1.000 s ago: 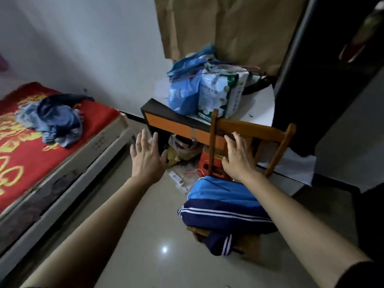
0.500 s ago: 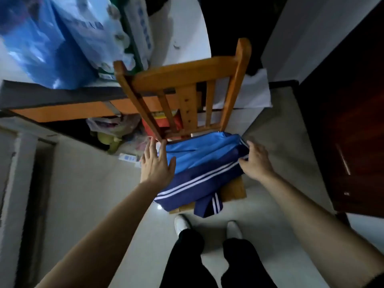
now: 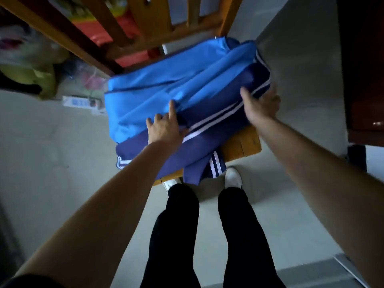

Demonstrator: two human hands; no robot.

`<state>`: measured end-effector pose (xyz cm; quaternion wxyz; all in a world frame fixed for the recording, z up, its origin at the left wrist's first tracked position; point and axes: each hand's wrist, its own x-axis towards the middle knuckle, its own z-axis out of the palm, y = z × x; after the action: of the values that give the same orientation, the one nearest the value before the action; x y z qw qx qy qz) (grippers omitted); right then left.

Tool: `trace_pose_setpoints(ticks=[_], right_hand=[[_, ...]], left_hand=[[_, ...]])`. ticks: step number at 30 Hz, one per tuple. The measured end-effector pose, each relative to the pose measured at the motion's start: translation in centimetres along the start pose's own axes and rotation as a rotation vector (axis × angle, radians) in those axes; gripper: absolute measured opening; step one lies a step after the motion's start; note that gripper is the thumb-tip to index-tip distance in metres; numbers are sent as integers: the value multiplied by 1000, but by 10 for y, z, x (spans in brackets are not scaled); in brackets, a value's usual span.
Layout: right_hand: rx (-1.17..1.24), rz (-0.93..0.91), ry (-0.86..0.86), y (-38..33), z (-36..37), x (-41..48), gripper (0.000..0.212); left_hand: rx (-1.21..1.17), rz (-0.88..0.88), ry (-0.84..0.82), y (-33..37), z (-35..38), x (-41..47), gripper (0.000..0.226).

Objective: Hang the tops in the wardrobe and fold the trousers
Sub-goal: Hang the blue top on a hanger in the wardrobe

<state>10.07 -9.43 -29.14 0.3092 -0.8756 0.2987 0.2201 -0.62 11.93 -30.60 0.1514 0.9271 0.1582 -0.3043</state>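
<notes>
At the bottom centre stand the person's legs in matte black trousers [image 3: 236, 225], with white shoes [image 3: 233, 176] on a smooth, pale, faintly glossy floor [image 3: 41, 152]. Both bare forearms reach up the frame to the blue garment [image 3: 166, 88], which lies crumpled over the seat of a wooden chair [image 3: 243, 146] in the middle of the frame. Its cloth is slick and softly creased, light blue above and navy below, with thin white stripes. Its long axis and its stripes run from lower left to upper right, and a striped navy end hangs off the seat's near edge. The left hand [image 3: 164, 127] rests on the cloth at the colour seam, forefinger straight and the others bent; whether it pinches a fold I cannot tell. The right hand [image 3: 260, 107] grips the garment's right edge, thumb on top and fingers under. Beyond, orange-brown square slats of the chair back rise to the top edge, with a white power strip [image 3: 79, 102] on the floor at left.
</notes>
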Motion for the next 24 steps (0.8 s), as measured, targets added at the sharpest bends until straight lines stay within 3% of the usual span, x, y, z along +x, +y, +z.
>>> trace_pose_setpoints(ticks=[2, 5, 8, 10, 12, 14, 16, 18, 21, 24], right_hand=[[42, -46, 76, -18, 9, 21, 99], [98, -134, 8, -39, 22, 48, 103], [113, -189, -50, -36, 26, 44, 94], [-62, -338, -76, -11, 23, 24, 79], [-283, -530, -239, 25, 19, -4, 74], [-379, -587, -426, 62, 15, -33, 78], [-346, -501, -520, 93, 14, -56, 72], [-124, -263, -615, 109, 14, -70, 56], [408, 141, -656, 98, 22, -72, 76], [409, 285, -564, 84, 29, -58, 77]], left_hand=[[5, 6, 56, -1, 17, 4, 85], [-17, 40, 132, -8, 34, 9, 82], [-67, 64, 177, -17, 38, 8, 80], [-86, 71, 170, -20, 37, 7, 79], [-81, 80, 176, -24, 36, 3, 79], [-71, 93, 195, -27, 38, -3, 78], [-66, 115, 204, -29, 44, -11, 73], [-64, 125, 218, -30, 51, -21, 64], [-80, 111, 212, -34, 56, -34, 51], [-55, 66, 173, -37, 57, -39, 49]])
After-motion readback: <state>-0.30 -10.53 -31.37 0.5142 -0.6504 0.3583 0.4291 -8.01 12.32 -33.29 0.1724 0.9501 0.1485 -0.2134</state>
